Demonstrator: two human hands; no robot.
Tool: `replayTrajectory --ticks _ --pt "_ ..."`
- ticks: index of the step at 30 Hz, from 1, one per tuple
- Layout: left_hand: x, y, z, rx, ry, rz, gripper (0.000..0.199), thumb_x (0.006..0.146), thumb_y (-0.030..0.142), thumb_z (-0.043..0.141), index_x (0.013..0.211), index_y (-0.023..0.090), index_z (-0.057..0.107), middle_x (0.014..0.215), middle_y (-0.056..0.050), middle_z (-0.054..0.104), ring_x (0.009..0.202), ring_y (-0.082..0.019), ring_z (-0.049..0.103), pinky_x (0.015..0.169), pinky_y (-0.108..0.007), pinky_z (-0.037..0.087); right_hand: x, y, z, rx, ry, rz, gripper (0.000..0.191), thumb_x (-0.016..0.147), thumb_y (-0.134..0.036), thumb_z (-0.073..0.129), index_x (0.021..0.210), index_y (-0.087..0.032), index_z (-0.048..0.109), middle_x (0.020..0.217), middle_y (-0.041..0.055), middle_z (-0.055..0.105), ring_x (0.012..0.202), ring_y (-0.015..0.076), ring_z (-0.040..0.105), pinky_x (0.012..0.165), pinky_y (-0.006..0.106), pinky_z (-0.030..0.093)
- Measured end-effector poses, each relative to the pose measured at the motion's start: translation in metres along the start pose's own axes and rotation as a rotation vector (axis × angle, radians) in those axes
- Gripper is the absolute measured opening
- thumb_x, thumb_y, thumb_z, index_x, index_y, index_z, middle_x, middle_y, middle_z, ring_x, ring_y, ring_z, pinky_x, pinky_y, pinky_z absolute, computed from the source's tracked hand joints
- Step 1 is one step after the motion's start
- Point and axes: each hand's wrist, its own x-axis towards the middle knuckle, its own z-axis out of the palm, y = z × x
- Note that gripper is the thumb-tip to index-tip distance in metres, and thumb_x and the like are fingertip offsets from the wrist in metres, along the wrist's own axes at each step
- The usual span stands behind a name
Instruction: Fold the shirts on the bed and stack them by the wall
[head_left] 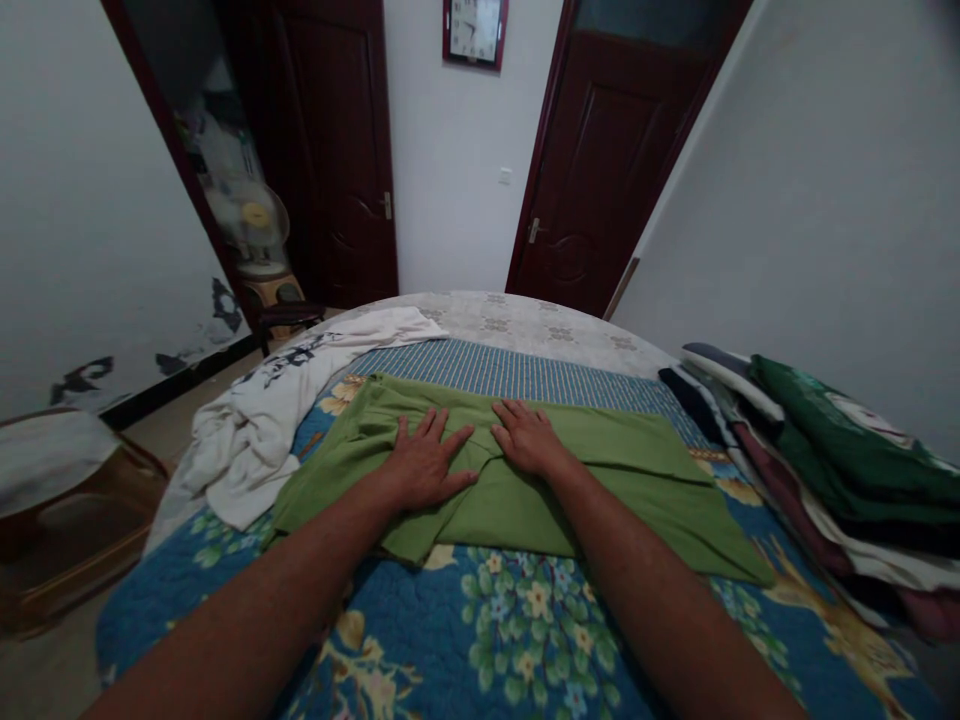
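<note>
A green garment (637, 450), which looks like folded trousers, lies lengthwise across the blue floral cloth (420, 640). My left hand (431, 460) rests flat on its left half, with fingers spread and the thumb pointing right. Just to the right, my right hand (529, 440) presses palm down near the middle of the garment, fingers stretched forward. Neither hand grips anything. Small creases show in the green fabric around both hands, and the part under my palms is hidden.
A crumpled white garment (251, 430) with a dark print hangs over the table's left edge. Several folded clothes (847, 470) are piled at the right. A patterned tablecloth (517, 318) covers the far side. A wooden chair (82, 540) stands at left, a fan (259, 215) farther back.
</note>
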Motion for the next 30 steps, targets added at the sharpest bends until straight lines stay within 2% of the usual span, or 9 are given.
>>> replayTrajectory --ticks 4,8,11,18,20,22,25,27,30 --pt "0.000 0.001 -0.001 0.021 -0.010 0.001 0.092 0.098 0.079 0.049 0.175 0.029 0.034 0.182 -0.024 0.020 0.169 -0.048 0.014 0.126 -0.083 0.010 0.000 0.010 -0.004 -0.011 -0.025 0.075 0.072 0.113 -0.061 0.029 0.175 -0.025 0.033 0.184 0.0074 0.022 0.170 0.0336 0.018 0.135 0.064 0.016" --pt "0.002 0.000 -0.001 0.048 -0.003 -0.010 0.091 0.099 0.078 0.048 0.174 0.029 0.035 0.182 -0.023 0.021 0.169 -0.047 0.016 0.127 -0.081 0.012 -0.008 0.038 -0.009 -0.024 -0.031 0.171 0.076 0.112 -0.065 0.029 0.176 -0.024 0.030 0.184 0.0097 0.019 0.170 0.0348 0.017 0.134 0.067 0.016" --pt "0.005 -0.003 0.002 0.054 0.007 -0.009 0.090 0.099 0.077 0.047 0.174 0.029 0.036 0.182 -0.022 0.022 0.169 -0.048 0.017 0.126 -0.083 0.013 -0.022 0.078 -0.015 -0.030 -0.017 0.261 0.080 0.111 -0.068 0.027 0.175 -0.021 0.029 0.184 0.0133 0.018 0.169 0.0358 0.017 0.133 0.067 0.016" --pt "0.012 -0.012 0.013 0.056 0.039 0.005 0.086 0.099 0.074 0.047 0.173 0.031 0.039 0.182 -0.020 0.025 0.169 -0.047 0.017 0.125 -0.083 0.013 -0.078 0.203 -0.037 -0.086 0.086 0.639 0.076 0.112 -0.062 0.028 0.171 -0.015 0.035 0.180 0.0217 0.028 0.166 0.0372 0.026 0.129 0.071 0.022" --pt "0.012 -0.013 0.011 0.066 0.031 -0.007 0.087 0.099 0.075 0.047 0.174 0.031 0.038 0.182 -0.020 0.025 0.169 -0.047 0.016 0.125 -0.083 0.013 -0.093 0.224 -0.040 -0.092 0.137 0.717 0.074 0.112 -0.058 0.028 0.167 -0.010 0.041 0.175 0.0257 0.036 0.162 0.0397 0.033 0.126 0.074 0.026" --pt "0.008 -0.010 0.004 0.067 0.012 -0.011 0.088 0.099 0.077 0.047 0.173 0.031 0.038 0.181 -0.021 0.027 0.168 -0.048 0.019 0.125 -0.082 0.015 -0.104 0.234 -0.039 -0.106 0.224 0.775 0.072 0.111 -0.054 0.029 0.162 -0.006 0.048 0.169 0.0294 0.044 0.158 0.0416 0.039 0.124 0.076 0.028" --pt "0.003 0.003 -0.013 0.042 0.006 0.013 0.078 0.104 0.072 0.043 0.168 0.028 0.046 0.176 -0.021 0.038 0.165 -0.044 0.029 0.129 -0.076 0.018 -0.113 0.238 -0.033 -0.141 0.424 0.754 0.068 0.111 -0.048 0.029 0.160 -0.006 0.048 0.168 0.0286 0.045 0.157 0.0408 0.040 0.124 0.076 0.029" --pt "0.005 0.015 -0.022 0.027 0.039 0.062 0.068 0.109 0.064 0.037 0.163 0.025 0.051 0.173 -0.018 0.045 0.165 -0.038 0.033 0.133 -0.070 0.016 -0.112 0.240 -0.027 -0.155 0.529 0.636 0.066 0.111 -0.046 0.030 0.162 -0.008 0.047 0.171 0.0254 0.043 0.160 0.0394 0.038 0.125 0.075 0.028" --pt "0.019 0.029 -0.026 0.032 0.077 0.143 0.064 0.111 0.057 0.034 0.160 0.020 0.053 0.170 -0.019 0.049 0.164 -0.036 0.035 0.136 -0.063 0.018 -0.104 0.241 -0.020 -0.166 0.575 0.397 0.065 0.109 -0.043 0.033 0.160 -0.006 0.049 0.171 0.0244 0.044 0.163 0.0353 0.035 0.130 0.063 0.030"
